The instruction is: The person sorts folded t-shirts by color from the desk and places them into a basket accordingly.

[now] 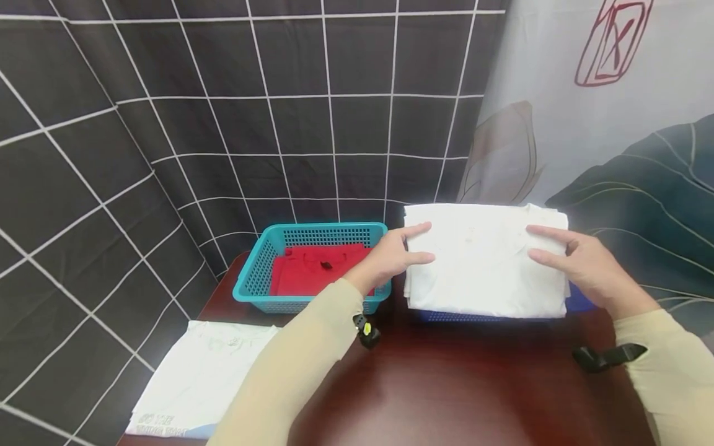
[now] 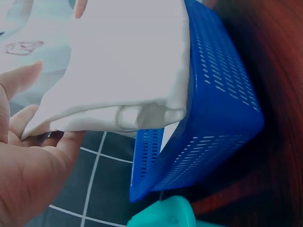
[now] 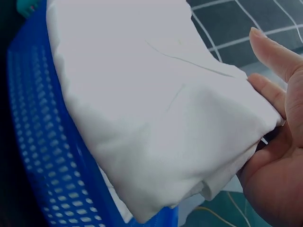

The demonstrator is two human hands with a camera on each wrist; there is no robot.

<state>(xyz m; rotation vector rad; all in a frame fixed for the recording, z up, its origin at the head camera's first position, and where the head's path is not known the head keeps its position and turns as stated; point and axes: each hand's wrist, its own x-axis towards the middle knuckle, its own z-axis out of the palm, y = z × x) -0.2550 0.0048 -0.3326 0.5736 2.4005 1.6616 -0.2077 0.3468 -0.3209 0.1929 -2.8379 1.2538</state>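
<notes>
A folded white garment (image 1: 480,266) lies level over a blue perforated basket (image 1: 491,318), covering most of it. My left hand (image 1: 390,257) holds the garment's left side, with fingertips beneath its edge in the left wrist view and the thumb raised apart. On the opposite side my right hand (image 1: 591,263) holds the edge, fingers partly hidden under the cloth (image 3: 151,104). Both wrist views show the garment along the basket's rim. Something white shows inside the blue basket (image 2: 218,104) below it.
Left of the blue basket stands a teal basket (image 1: 312,300) with folded red cloth (image 1: 315,272) inside. Another folded white garment (image 1: 206,365), printed with lettering, lies at the table's left. A dark grid-patterned curtain (image 1: 290,124) hangs behind the reddish-brown table (image 1: 446,384).
</notes>
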